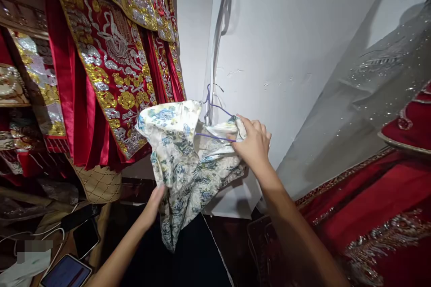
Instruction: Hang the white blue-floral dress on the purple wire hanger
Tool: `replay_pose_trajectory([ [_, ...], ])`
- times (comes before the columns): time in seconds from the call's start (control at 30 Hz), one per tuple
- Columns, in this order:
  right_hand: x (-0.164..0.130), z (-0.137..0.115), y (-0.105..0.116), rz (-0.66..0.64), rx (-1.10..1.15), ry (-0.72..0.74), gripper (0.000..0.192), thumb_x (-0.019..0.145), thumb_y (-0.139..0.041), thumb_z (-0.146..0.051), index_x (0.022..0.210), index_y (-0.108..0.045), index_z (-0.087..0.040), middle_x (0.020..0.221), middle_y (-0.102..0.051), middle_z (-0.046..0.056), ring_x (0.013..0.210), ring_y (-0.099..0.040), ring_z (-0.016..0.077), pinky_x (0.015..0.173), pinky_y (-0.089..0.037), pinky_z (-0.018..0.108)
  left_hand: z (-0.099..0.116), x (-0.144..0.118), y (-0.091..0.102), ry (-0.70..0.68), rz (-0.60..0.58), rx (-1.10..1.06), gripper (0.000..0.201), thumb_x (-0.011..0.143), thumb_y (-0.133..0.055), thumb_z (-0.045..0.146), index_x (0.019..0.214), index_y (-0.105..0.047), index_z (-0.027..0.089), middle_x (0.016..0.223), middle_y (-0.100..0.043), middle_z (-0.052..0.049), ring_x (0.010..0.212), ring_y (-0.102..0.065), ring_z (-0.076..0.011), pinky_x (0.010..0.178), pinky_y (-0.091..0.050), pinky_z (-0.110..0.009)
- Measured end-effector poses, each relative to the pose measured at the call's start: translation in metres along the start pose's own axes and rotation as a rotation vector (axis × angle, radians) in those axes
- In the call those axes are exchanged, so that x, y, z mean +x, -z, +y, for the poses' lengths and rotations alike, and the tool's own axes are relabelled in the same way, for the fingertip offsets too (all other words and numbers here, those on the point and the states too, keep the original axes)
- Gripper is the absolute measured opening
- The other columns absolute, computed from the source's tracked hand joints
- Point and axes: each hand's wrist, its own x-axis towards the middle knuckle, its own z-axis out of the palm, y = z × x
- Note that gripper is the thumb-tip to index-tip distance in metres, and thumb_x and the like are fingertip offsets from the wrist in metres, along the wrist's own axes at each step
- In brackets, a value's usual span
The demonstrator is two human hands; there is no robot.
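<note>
A white floral top [180, 157] with blue and yellow flowers hangs tilted on a thin purple wire hanger [220, 137], in the middle of the head view. My right hand [252, 141] is closed on the top's right shoulder, over the end of the hanger. The thumb of my left hand [155, 204] presses on the left side of the top lower down, while its other fingers are hidden behind the cloth. Above the neckline, the hanger's hook [208, 94] lies close to a white vertical rail [213, 54] on the wall.
Red costumes with gold and silver embroidery [114, 54] hang at left. At right are a sheer glittering fabric [353, 85] and a red beaded garment [377, 206]. A lit phone [66, 272], a dark phone [86, 237] and white cables lie at the lower left.
</note>
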Motion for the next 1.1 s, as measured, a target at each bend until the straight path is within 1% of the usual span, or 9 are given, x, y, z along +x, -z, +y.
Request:
replay_pose_trajectory([
  [0.13, -0.061, -0.024, 0.004, 0.092, 0.305, 0.101, 0.047, 0.082, -0.059, -0.020, 0.129, -0.065, -0.026, 0.123, -0.066, 0.010, 0.119, -0.056, 0.0315, 0.104, -0.038, 0.054, -0.006, -0.016, -0.029, -0.037, 0.028, 0.032, 0.072, 0.069, -0.083, 0.047, 0.130, -0.062, 0.016, 0.135, -0.064, -0.014, 0.133, -0.052, -0.0352, 0.118, -0.034, -0.049],
  [0.23, -0.109, -0.044, 0.008, -0.010, 0.713, 0.072, 0.027, 0.088, -0.055, -0.020, 0.107, -0.074, -0.024, 0.102, -0.074, 0.008, 0.102, -0.067, 0.0269, 0.096, -0.049, 0.047, -0.010, -0.027, -0.052, 0.046, 0.081, -0.124, 0.069, 0.072, -0.082, 0.044, 0.131, -0.061, 0.016, 0.134, -0.064, -0.015, 0.127, -0.059, -0.0351, 0.111, -0.044, -0.050],
  [0.4, -0.182, -0.052, -0.003, -0.045, 1.038, -0.564, 0.019, 0.090, -0.060, -0.035, 0.098, -0.070, -0.020, 0.076, -0.069, 0.005, 0.071, -0.064, 0.0212, 0.068, -0.052, 0.034, -0.016, -0.053, -0.068, 0.131, 0.116, -0.265, 0.066, 0.077, -0.080, 0.043, 0.134, -0.058, 0.020, 0.128, -0.068, -0.014, 0.128, -0.059, -0.0318, 0.112, -0.044, -0.046],
  [0.47, -0.200, -0.050, -0.013, -0.221, 1.054, -0.678, 0.023, 0.090, -0.062, -0.041, 0.085, -0.066, -0.019, 0.068, -0.062, 0.002, 0.063, -0.058, 0.0178, 0.060, -0.046, 0.030, -0.012, -0.061, -0.069, 0.142, 0.108, -0.272, 0.064, 0.076, -0.080, 0.043, 0.132, -0.060, 0.019, 0.122, -0.071, -0.014, 0.127, -0.059, -0.0321, 0.112, -0.045, -0.045],
  [0.6, -0.209, -0.048, -0.024, -0.696, 1.117, -0.577, 0.040, 0.092, -0.057, -0.051, 0.067, -0.055, -0.019, 0.061, -0.054, -0.001, 0.057, -0.049, 0.0138, 0.057, -0.039, 0.027, -0.001, -0.069, -0.071, 0.188, 0.061, -0.295, 0.062, 0.077, -0.079, 0.043, 0.131, -0.060, 0.017, 0.124, -0.070, -0.016, 0.126, -0.060, -0.0328, 0.110, -0.046, -0.046],
  [0.77, -0.206, -0.044, -0.016, -0.650, 1.093, -0.548, 0.040, 0.094, -0.055, -0.049, 0.068, -0.057, -0.019, 0.059, -0.050, -0.002, 0.056, -0.045, 0.0125, 0.057, -0.035, 0.026, -0.005, -0.067, -0.063, 0.133, 0.136, -0.100, 0.060, 0.077, -0.079, 0.041, 0.129, -0.060, 0.017, 0.126, -0.067, -0.016, 0.125, -0.059, -0.0344, 0.106, -0.048, -0.048],
  [0.87, -0.210, -0.042, -0.016, -0.656, 1.070, -0.573, 0.041, 0.094, -0.055, -0.048, 0.066, -0.059, -0.018, 0.056, -0.049, -0.002, 0.055, -0.045, 0.0125, 0.057, -0.035, 0.026, -0.016, -0.069, -0.057, -0.118, 0.420, 0.234, 0.072, 0.074, -0.080, 0.040, 0.137, -0.052, 0.019, 0.133, -0.059, -0.016, 0.128, -0.055, -0.0343, 0.108, -0.044, -0.049],
  [0.93, -0.211, -0.045, -0.017, -0.696, 1.065, -0.555, 0.041, 0.093, -0.056, -0.047, 0.066, -0.060, -0.018, 0.055, -0.050, -0.002, 0.054, -0.046, 0.0125, 0.056, -0.035, 0.026, -0.022, -0.072, -0.059, -0.322, 0.484, 0.417, 0.070, 0.076, -0.079, 0.037, 0.139, -0.050, 0.022, 0.136, -0.053, -0.014, 0.131, -0.050, -0.0321, 0.112, -0.039, -0.047],
  [1.1, -0.211, -0.062, -0.018, -0.815, 1.139, -0.526, 0.038, 0.091, -0.058, -0.045, 0.065, -0.059, -0.018, 0.050, -0.045, -0.005, 0.048, -0.042, 0.0104, 0.053, -0.034, 0.025, -0.026, -0.079, -0.076, -0.439, 0.101, 0.510, 0.027, 0.087, -0.061, 0.024, 0.113, -0.066, 0.023, 0.113, -0.064, -0.008, 0.108, -0.062, -0.0252, 0.096, -0.048, -0.037],
])
